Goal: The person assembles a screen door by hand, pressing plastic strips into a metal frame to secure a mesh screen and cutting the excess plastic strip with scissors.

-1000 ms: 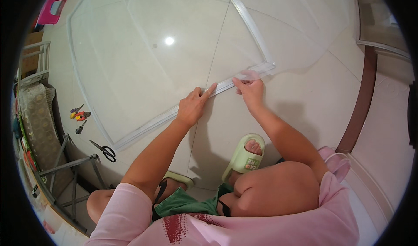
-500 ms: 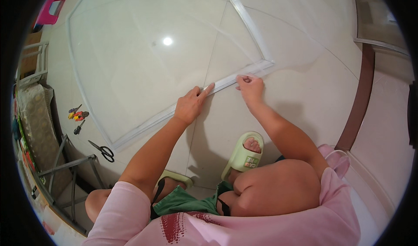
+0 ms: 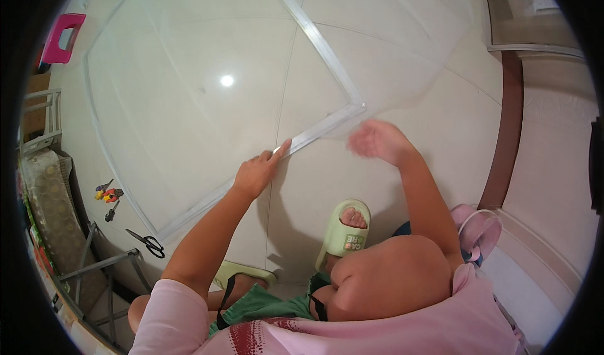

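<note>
A large pale frame [image 3: 324, 126] with sheer mesh [image 3: 189, 135] across it lies on the tiled floor. Along its near bar my left hand [image 3: 255, 174] grips and presses, index finger stretched along the bar and the other fingers bent over it. My right hand [image 3: 381, 142] is raised just off the frame's right corner, touching nothing; its fingers are loosely apart and blurred by motion, with nothing visible in them. Loose mesh spreads past the right-hand bar. Left of the frame lie black-handled scissors [image 3: 150, 244] and several small tools [image 3: 109, 194], one like a short screwdriver [image 3: 112, 211].
A grey metal frame [image 3: 104, 268] and a wrapped patterned roll [image 3: 47, 191] stand along the left side. Farther back is a pink plastic stool [image 3: 63, 38]. A brown strip [image 3: 505, 128] borders the floor on the right. My feet wear green slippers [image 3: 345, 232] near the bar.
My right hand has left the bar near the corner and moved right and slightly toward me, its fingers loosening. The left hand stays on the bar. The whole view has shifted a little.
</note>
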`<act>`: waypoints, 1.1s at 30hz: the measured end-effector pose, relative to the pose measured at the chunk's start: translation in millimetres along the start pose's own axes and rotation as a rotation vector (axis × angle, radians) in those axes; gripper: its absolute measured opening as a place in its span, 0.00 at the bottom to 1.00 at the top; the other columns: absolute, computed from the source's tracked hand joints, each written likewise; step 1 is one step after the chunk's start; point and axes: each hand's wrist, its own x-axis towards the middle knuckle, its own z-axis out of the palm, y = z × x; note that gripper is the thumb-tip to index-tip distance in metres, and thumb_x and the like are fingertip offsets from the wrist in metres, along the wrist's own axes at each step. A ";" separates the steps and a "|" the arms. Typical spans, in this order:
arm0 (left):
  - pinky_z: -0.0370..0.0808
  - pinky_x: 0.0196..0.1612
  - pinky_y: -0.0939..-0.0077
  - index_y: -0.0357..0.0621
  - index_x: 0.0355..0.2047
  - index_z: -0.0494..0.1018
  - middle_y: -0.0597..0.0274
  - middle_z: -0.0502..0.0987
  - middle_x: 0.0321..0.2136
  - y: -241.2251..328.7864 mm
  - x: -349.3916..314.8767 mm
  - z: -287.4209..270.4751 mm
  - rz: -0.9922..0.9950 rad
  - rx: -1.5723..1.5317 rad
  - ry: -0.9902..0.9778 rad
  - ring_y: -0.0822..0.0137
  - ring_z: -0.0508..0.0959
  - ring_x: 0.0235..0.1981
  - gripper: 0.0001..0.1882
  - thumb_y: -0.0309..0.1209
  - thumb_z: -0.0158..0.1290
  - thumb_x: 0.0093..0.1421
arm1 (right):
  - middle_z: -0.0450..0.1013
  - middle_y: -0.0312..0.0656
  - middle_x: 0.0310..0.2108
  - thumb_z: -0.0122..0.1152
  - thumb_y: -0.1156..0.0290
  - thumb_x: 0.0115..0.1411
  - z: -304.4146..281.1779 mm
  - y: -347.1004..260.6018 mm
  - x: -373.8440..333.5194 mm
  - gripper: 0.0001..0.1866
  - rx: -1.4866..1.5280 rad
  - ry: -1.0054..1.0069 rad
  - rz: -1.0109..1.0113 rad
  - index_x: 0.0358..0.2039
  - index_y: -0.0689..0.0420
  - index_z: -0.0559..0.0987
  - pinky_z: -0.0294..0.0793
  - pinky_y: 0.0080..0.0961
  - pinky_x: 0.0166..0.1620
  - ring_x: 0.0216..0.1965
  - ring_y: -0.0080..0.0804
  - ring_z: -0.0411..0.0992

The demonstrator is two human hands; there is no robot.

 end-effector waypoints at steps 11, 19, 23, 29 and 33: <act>0.78 0.34 0.64 0.74 0.65 0.45 0.60 0.72 0.39 -8.2 -42.6 18.5 0.005 -0.009 -0.063 0.54 0.77 0.35 0.41 0.24 0.45 0.55 | 0.72 0.43 0.32 0.66 0.58 0.51 47.6 -24.2 110.1 0.20 -1.323 0.722 -0.697 0.33 0.60 0.73 0.70 0.40 0.40 0.38 0.44 0.72; 0.78 0.32 0.65 0.73 0.65 0.46 0.61 0.71 0.37 -12.4 -45.0 26.1 0.034 -0.002 -0.014 0.56 0.77 0.36 0.43 0.25 0.49 0.53 | 0.71 0.42 0.32 0.60 0.63 0.55 -10.0 -8.1 125.1 0.11 -1.227 0.615 -0.679 0.29 0.57 0.71 0.69 0.41 0.38 0.38 0.46 0.69; 0.77 0.30 0.64 0.73 0.65 0.48 0.61 0.71 0.34 -9.2 -42.6 24.0 0.046 -0.026 0.057 0.57 0.76 0.34 0.41 0.26 0.49 0.53 | 0.67 0.43 0.48 0.59 0.61 0.56 -11.5 -26.2 122.6 0.19 -1.341 0.620 -1.240 0.48 0.51 0.73 0.64 0.38 0.50 0.50 0.44 0.63; 0.76 0.28 0.64 0.74 0.64 0.51 0.61 0.71 0.33 -3.7 -40.1 20.6 0.034 -0.041 0.068 0.58 0.76 0.31 0.37 0.28 0.48 0.56 | 0.61 0.40 0.54 0.55 0.55 0.59 6.5 -53.9 141.7 0.29 -1.767 0.636 -1.095 0.60 0.45 0.63 0.55 0.43 0.56 0.54 0.41 0.57; 0.75 0.25 0.67 0.75 0.64 0.49 0.62 0.71 0.34 -7.4 -42.1 24.8 0.042 -0.023 0.055 0.60 0.76 0.32 0.36 0.28 0.46 0.58 | 0.62 0.42 0.50 0.54 0.53 0.59 -18.2 -39.7 128.0 0.29 -1.765 0.713 -0.940 0.60 0.44 0.64 0.56 0.44 0.54 0.50 0.41 0.59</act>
